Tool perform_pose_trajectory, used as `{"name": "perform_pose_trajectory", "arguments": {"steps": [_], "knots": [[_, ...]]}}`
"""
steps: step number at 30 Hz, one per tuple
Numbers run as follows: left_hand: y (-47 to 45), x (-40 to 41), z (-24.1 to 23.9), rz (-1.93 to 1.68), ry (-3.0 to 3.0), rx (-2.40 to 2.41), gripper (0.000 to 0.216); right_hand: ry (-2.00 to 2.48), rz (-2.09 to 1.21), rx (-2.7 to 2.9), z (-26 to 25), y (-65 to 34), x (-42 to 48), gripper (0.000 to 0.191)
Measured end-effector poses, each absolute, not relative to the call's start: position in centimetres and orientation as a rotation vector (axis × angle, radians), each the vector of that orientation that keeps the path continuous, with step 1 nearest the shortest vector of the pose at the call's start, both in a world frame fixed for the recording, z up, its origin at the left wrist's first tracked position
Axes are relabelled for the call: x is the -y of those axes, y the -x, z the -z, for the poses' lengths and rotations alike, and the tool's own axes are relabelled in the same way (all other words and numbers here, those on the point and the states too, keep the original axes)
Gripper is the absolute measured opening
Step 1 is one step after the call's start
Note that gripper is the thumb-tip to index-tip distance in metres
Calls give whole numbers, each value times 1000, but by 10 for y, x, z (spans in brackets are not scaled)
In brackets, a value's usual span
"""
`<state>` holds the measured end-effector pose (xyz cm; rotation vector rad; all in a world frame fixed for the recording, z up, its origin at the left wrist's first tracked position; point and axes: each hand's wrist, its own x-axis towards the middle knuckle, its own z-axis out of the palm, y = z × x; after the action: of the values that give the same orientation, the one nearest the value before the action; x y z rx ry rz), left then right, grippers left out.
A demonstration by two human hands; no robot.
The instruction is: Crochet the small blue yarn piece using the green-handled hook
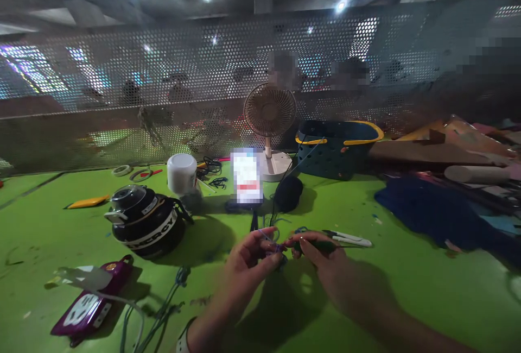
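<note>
Your small piece of yarnwork (pixel 277 248) sits just in front of the dark yarn ball (pixel 288 192), pinched shut in your left hand (pixel 250 258). Your right hand (pixel 321 258) is closed on a green hook (pixel 321 245) (tip hidden). Mid-stitch, I judge; next comes a steady pull-through.

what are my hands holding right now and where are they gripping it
The left hand pinches a small blue yarn piece at its edge between thumb and fingertips. The right hand grips a green-handled crochet hook by its handle, tip toward the yarn.
</note>
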<state>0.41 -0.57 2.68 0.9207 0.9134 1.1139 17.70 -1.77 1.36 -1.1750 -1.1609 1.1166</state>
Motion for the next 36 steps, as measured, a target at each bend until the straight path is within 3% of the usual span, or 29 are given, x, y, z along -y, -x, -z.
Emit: {"name": "perform_pose_trajectory", "arguments": {"steps": [6,11,15,21,30,36], "knots": [[-7,5,-24,-1181,-857,-901,39,1229,-1072,1313,-28,-182,25,19],[-7,4,-20,-1176,-804,-886,41,1104,-782,1703,-40,-188,25,22],[-4,3,-20,-1134,-806,-842,61,789,-414,1801,-32,-184,19,29],[-7,5,-20,-1171,-853,-864,83,856,-329,1865,-35,-179,21,23],[-11,7,-11,-1209,-848,-817,78,846,104,2066,-22,-180,24,26],[-6,2,-14,-1085,-736,-673,64,739,120,2140,-11,-188,20,35]]}}
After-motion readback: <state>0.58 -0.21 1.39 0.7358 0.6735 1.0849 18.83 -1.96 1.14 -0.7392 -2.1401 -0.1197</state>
